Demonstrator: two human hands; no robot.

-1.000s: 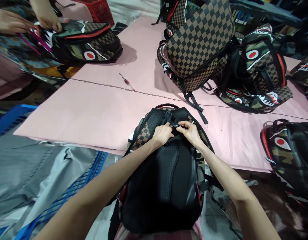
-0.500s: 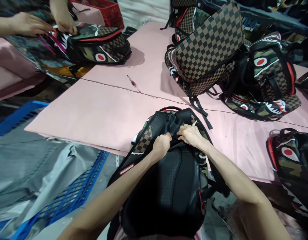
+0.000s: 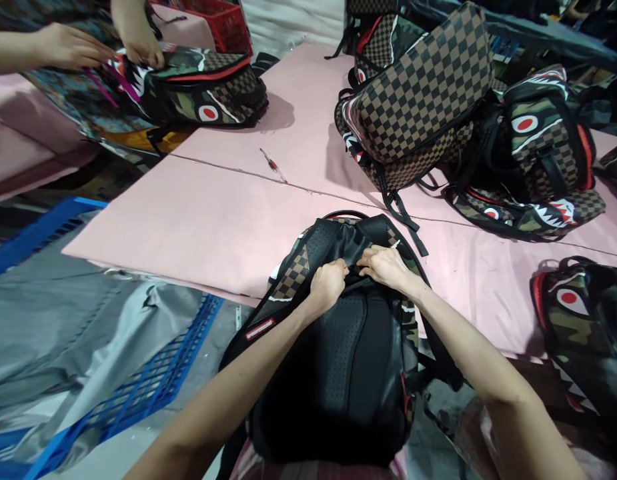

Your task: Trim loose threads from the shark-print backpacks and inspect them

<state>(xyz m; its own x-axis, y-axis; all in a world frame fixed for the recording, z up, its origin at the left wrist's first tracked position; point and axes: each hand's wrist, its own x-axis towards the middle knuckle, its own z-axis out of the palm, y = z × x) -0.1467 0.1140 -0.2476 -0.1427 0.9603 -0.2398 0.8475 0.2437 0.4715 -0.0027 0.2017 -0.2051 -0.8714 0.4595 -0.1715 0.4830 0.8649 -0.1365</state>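
— Pink table (image 3: 213, 220) ahead; what lies at its near edge?
— A backpack (image 3: 338, 360), back panel up. My left hand (image 3: 328, 285) and my right hand (image 3: 385, 267) both pinch its top edge, fingers closed, knuckles nearly touching.

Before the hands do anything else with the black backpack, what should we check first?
1. Left hand grips the top edge of the backpack: ok.
2. Right hand grips the same edge, close beside the left: ok.
3. Backpack's top end rests on the pink table: ok.
4. Something small tucked in the right hand's fingers: cannot tell.
5. Small red tool lies apart from the backpack: ok.
6. Other person's hand is far off, on another bag: ok.
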